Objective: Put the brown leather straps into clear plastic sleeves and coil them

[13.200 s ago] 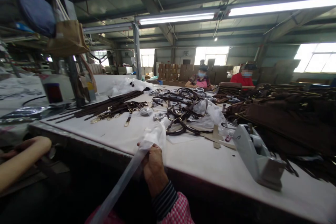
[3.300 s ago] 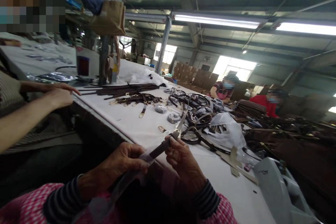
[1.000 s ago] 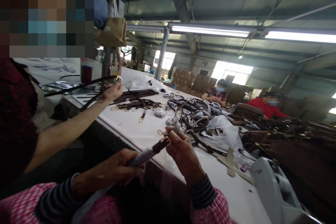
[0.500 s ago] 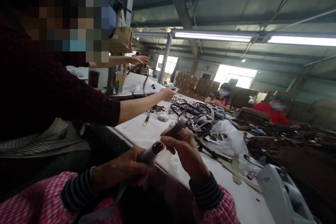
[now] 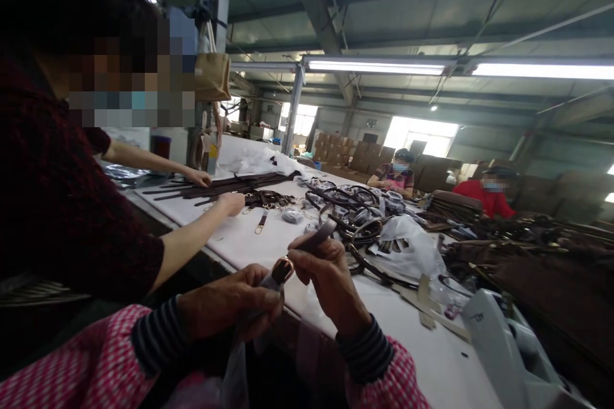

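Note:
My left hand (image 5: 228, 300) is closed around a dark strap end sheathed in a thin greyish wrap (image 5: 272, 282), whose tail hangs below the fist. A gold-coloured metal ring (image 5: 290, 263) sticks out at the top of that end. Close by on the right, my right hand (image 5: 333, 278) pinches a brown leather strap (image 5: 315, 238), which curves up over the fingers. Its fingertips are beside the ring; whether they touch it I cannot tell. Whether both hands hold one continuous strap is hidden.
Coiled straps (image 5: 355, 198), a clear plastic bag (image 5: 407, 246) and a grey-white dispenser (image 5: 503, 345) lie along the white table (image 5: 432, 364). At left a co-worker's arm (image 5: 192, 236) reaches over dark straps (image 5: 259, 182). Brown bags (image 5: 518, 268) are piled at right; two people sit beyond.
The co-worker's arms have come down from the air to the straps on the table. My hands keep their grips, with the ring now showing more clearly.

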A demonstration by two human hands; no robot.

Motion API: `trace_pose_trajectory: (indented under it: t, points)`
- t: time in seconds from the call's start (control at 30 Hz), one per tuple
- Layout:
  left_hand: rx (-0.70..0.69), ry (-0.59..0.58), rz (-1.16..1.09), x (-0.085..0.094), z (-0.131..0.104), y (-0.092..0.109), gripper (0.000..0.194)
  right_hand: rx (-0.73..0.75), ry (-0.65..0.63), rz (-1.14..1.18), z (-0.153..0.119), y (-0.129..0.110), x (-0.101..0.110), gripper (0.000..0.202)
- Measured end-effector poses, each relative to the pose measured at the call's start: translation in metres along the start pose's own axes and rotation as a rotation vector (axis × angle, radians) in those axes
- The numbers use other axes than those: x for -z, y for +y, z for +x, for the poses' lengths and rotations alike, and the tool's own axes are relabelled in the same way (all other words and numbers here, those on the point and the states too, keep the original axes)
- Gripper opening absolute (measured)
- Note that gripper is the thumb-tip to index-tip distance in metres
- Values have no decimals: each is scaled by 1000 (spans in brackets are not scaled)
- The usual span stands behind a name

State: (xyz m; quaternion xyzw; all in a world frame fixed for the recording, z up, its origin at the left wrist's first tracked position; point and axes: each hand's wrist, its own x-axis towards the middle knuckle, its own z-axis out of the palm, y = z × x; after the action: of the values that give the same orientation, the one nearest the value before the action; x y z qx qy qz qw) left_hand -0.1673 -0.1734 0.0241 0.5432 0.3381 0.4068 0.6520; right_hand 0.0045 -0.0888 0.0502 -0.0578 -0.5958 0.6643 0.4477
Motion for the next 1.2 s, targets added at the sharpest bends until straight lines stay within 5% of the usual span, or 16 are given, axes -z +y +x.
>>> trace_pose_trajectory:
  t: [0.1, 0.2, 0.4, 0.47, 0.63, 0.83, 1.0, 1.2]
  points:
    - [-33, -111, -88, -5, 5, -3, 45, -28, -110, 24, 1, -6, -1, 8]
    - [-70, -95, -47, -11, 10, -2, 44, -70, -152, 36, -1, -8, -1, 9]
    - [-118, 336, 259, -12, 19, -2, 27, -43, 76, -72, -9, 0, -3, 8]
    - [-138, 376, 306, -9, 18, 0, 30, -40, 126, -60, -11, 3, -7, 9]
    - [-129, 343, 492, 4, 7, 0, 45, 14, 238, -58, -11, 6, -12, 11]
    - [-64, 365, 451, 15, 5, -25, 32, 17, 320, 36, -8, 20, -12, 10]
    - [-37, 370, 373, 10, 3, -32, 42, -43, 184, 3, -11, 22, -9, 14]
    - [33, 155, 231, 5, -5, -21, 39, -113, 0, -73, -16, 6, -1, 15]
